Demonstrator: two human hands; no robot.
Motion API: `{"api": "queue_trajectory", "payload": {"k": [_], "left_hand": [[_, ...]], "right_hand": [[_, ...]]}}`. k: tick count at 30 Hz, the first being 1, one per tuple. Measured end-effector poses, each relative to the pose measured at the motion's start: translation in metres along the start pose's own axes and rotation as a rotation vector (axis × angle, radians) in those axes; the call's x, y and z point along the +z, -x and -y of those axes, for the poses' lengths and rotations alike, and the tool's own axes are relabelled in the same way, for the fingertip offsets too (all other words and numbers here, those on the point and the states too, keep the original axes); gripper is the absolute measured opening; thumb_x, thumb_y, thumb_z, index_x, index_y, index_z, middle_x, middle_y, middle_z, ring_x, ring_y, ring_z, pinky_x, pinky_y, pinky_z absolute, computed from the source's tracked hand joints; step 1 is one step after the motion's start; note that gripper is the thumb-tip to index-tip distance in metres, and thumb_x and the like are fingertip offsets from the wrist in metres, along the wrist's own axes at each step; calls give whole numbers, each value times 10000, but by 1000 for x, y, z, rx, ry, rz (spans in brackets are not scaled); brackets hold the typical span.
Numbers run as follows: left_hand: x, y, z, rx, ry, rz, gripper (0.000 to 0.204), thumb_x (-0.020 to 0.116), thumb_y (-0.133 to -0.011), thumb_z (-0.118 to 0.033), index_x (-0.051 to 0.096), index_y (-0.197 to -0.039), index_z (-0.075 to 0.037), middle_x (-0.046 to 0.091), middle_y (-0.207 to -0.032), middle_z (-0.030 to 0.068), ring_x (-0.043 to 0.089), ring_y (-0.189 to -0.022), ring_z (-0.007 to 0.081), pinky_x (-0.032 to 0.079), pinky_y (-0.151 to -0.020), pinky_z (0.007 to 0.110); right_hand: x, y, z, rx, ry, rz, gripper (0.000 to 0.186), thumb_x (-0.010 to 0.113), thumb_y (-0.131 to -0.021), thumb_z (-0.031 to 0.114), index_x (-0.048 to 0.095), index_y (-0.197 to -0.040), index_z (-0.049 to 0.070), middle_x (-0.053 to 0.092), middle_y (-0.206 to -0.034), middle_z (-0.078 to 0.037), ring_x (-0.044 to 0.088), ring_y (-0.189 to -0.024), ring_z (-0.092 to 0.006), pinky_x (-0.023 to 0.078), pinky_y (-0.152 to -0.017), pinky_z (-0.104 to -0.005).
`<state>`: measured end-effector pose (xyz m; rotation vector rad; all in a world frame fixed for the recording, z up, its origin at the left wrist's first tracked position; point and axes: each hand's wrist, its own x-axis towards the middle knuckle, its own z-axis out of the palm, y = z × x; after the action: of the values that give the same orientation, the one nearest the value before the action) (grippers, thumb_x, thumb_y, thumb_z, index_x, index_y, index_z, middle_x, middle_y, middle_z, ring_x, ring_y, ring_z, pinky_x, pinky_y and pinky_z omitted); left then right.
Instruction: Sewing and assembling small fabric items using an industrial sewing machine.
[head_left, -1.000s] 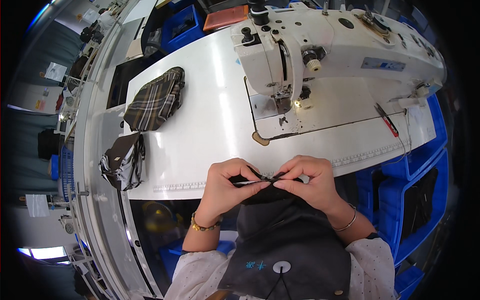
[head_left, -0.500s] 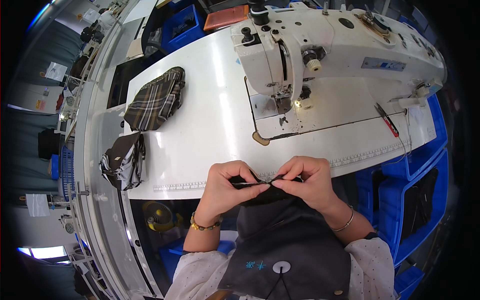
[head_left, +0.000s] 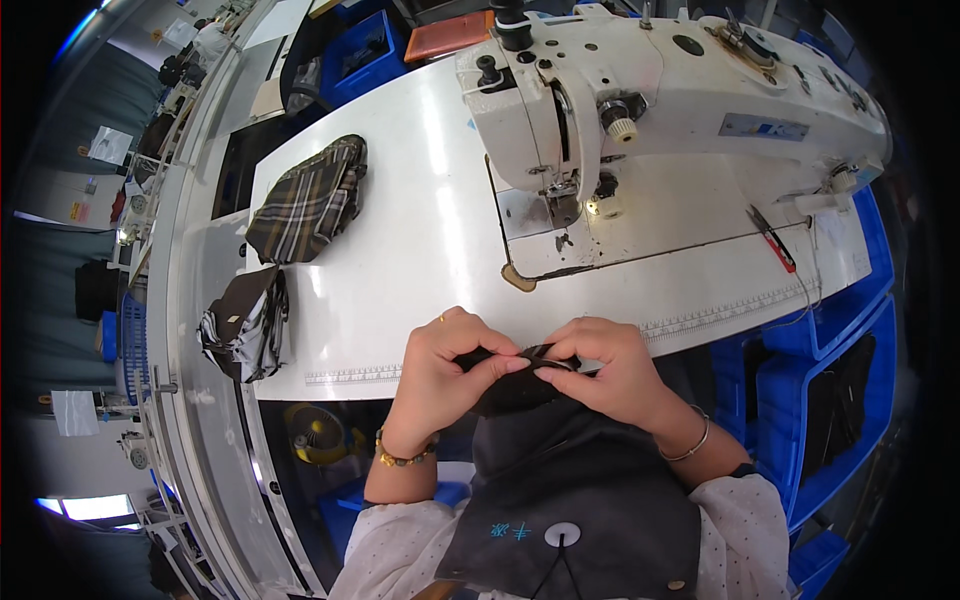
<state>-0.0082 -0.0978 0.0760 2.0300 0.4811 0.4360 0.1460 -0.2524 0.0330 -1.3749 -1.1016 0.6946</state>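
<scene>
Right at the near edge of the glossy white surface (head_left: 410,215), here's the action: a dark brown-black piece of soft cloth (head_left: 512,397) sits between the two hands, its folded edge on top and its body hanging in front of the dark grey apron (head_left: 600,490). The left hand (head_left: 452,368) has its grip pinched together, thumb against forefinger, the cloth's edge caught between; the right hand (head_left: 612,372) matches it just beside, grip closed down on that same edge, though the fingers hide how many layers they have. What could go wrong? The edge looks held in mid-air — I see nothing flat under it — so if either thumb eased, the fold could spring apart or the layers creep uneven. Too hard a tug between the hands could pucker it. Now the count: two hands, one piece of cloth; two bundles on the left, one a folded brown plaid fabric bundle (head_left: 308,200), the other a dark brown and pale checked fabric bundle (head_left: 245,322); one big white sewing machine (head_left: 650,95) beyond the hands; one pair of red-handled metal snips (head_left: 773,242), well apart from the right hand; one printed ruler strip (head_left: 720,312) along the near edge — and one bracelet per wrist.
</scene>
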Motion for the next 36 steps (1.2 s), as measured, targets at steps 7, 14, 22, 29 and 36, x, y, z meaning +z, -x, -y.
{"api": "queue_trajectory", "payload": {"k": [7, 14, 22, 29, 36], "left_hand": [[-15, 4, -5, 1, -51, -23, 140, 838, -703, -12, 733, -775, -70, 631, -656, 9, 508, -665, 161, 414, -648, 289], [-11, 7, -2, -17, 2, -68, 119, 819, -731, -17, 713, -770, -57, 627, -669, 8, 513, -691, 162, 417, -672, 288], [-3, 10, 5, -75, 109, -80, 116, 777, -790, -18, 664, -805, -38, 604, -730, 14, 513, -720, 159, 416, -676, 281], [-1, 8, 9, -86, 46, -69, 75, 749, -822, -34, 683, -857, -41, 597, -750, 31, 524, -745, 182, 419, -727, 291], [-2, 7, 15, 44, -9, -10, 74, 762, -807, -38, 734, -873, -57, 621, -770, 28, 539, -764, 187, 429, -748, 304]], "right_hand": [[-1, 0, -12, -256, 255, -28, 121, 800, -771, 88, 712, -836, 37, 733, -896, -56, 681, -764, -222, 528, -656, -321], [-2, 5, -10, -293, 261, -118, 193, 861, -694, 57, 689, -781, 45, 728, -835, -66, 676, -680, -213, 527, -599, -297], [2, 1, -3, -110, 140, -218, 169, 848, -726, 78, 720, -833, 52, 700, -750, -72, 672, -654, -230, 515, -589, -304], [0, 0, -12, -248, 327, -170, 167, 837, -741, 130, 739, -861, 66, 685, -732, -70, 659, -643, -238, 505, -582, -328], [-1, -1, -15, -234, 299, -172, 151, 839, -718, 87, 726, -815, 60, 684, -741, -64, 651, -643, -228, 499, -576, -324]]}}
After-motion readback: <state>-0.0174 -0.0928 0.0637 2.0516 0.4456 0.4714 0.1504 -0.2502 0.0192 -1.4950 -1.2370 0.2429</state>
